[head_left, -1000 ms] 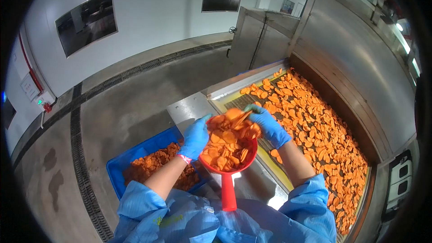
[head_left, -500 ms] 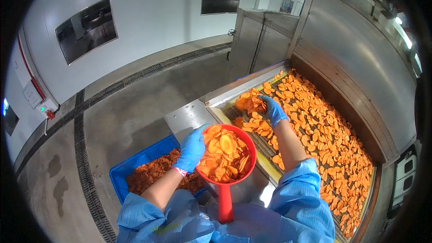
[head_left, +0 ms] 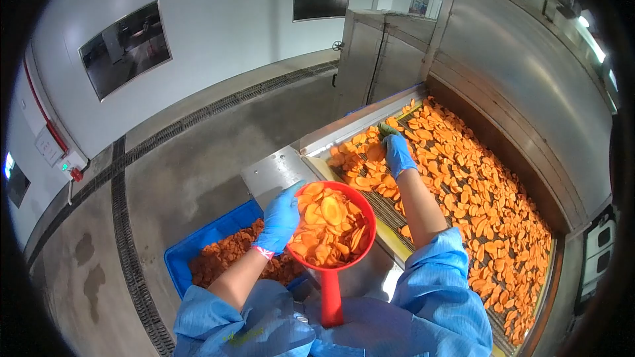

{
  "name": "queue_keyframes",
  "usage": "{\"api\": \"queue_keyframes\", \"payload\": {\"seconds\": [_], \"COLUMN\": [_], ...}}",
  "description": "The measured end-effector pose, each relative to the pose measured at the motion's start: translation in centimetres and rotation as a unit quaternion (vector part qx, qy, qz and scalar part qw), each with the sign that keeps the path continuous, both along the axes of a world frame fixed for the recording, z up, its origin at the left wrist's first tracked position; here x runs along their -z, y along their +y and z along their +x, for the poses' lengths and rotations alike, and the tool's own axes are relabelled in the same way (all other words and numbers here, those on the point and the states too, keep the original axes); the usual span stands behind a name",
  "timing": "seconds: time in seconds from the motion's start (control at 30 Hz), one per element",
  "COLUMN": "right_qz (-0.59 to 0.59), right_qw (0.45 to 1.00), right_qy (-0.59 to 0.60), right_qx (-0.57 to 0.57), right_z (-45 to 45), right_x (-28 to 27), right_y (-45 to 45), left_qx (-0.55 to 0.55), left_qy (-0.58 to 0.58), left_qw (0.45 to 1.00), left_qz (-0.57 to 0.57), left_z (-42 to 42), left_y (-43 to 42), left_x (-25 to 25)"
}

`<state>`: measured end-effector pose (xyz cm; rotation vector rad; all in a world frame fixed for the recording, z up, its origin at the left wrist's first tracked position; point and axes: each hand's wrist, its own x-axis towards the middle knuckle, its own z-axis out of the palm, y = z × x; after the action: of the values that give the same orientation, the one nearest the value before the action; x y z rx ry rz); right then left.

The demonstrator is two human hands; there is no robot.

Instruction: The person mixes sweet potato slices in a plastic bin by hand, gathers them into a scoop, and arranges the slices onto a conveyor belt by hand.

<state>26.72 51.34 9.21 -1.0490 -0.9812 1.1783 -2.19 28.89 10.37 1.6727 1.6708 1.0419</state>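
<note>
"Where are the orange slices [head_left: 476, 205]?"

"Most are strewn over a mesh bed [head_left: 390, 210] on the right, with dark grid showing between them. More fill the red scoop [head_left: 331, 297] in front of the person, and a darker heap [head_left: 228, 254] lies in the blue crate [head_left: 173, 261] at lower left."

"And the hands?"

"The left hand [head_left: 280, 217], gloved in blue, is curled round the side of the scoop and has hold of it near the rim. The right hand [head_left: 398, 152] is over the bed's near corner, fingers bent down among the slices; I can't tell whether it grips any."

"What edges the bed?"

"A yellow strip [head_left: 387, 241] along the near side, with a bare metal plate [head_left: 272, 170] beside its corner. A large steel panel [head_left: 522, 92] rises along the far side."

"And the room?"

"A grey floor [head_left: 192, 172], stained at left, crossed by a drain grate [head_left: 126, 238] that meets another run along the foot of the pale wall [head_left: 218, 13]. Two dark windows [head_left: 126, 49] are set in that wall, and a metal cabinet [head_left: 370, 59] stands behind the bed."
</note>
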Motion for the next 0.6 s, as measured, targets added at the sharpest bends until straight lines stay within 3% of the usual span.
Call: {"api": "queue_keyframes", "payload": {"seconds": [0.07,0.13,0.2,0.4,0.43,0.53,0.6], "right_qz": [-0.005,0.018,0.037,-0.029,-0.091,-0.111,-0.087], "right_qw": [1.000,1.000,0.994,0.937,0.940,0.949,0.934], "right_qy": [0.029,-0.022,-0.094,-0.332,-0.302,-0.245,-0.309], "right_qx": [0.001,0.004,-0.039,-0.103,-0.130,-0.162,-0.159], "right_z": [0.2,1.0,2.5,5.3,6.1,7.8,9.0], "right_x": [-0.7,-0.9,-0.2,0.4,0.8,0.4,0.6], "right_y": [-0.7,-1.4,-2.2,-9.2,-9.7,-11.8,-12.3], "left_qx": [0.004,0.002,0.005,0.009,0.013,0.026,0.039], "left_qy": [-0.045,-0.039,-0.025,-0.024,-0.023,-0.045,-0.059], "left_qw": [0.999,0.999,0.998,0.999,0.999,0.998,0.997], "left_qz": [-0.005,0.011,0.058,0.036,0.036,0.035,0.029], "left_z": [0.1,0.0,-0.2,-0.6,-0.6,-0.7,-0.7], "left_y": [-0.2,-0.2,0.3,0.6,0.7,0.7,0.7], "left_x": [-0.2,0.3,1.0,2.0,1.9,1.5,1.0]}}
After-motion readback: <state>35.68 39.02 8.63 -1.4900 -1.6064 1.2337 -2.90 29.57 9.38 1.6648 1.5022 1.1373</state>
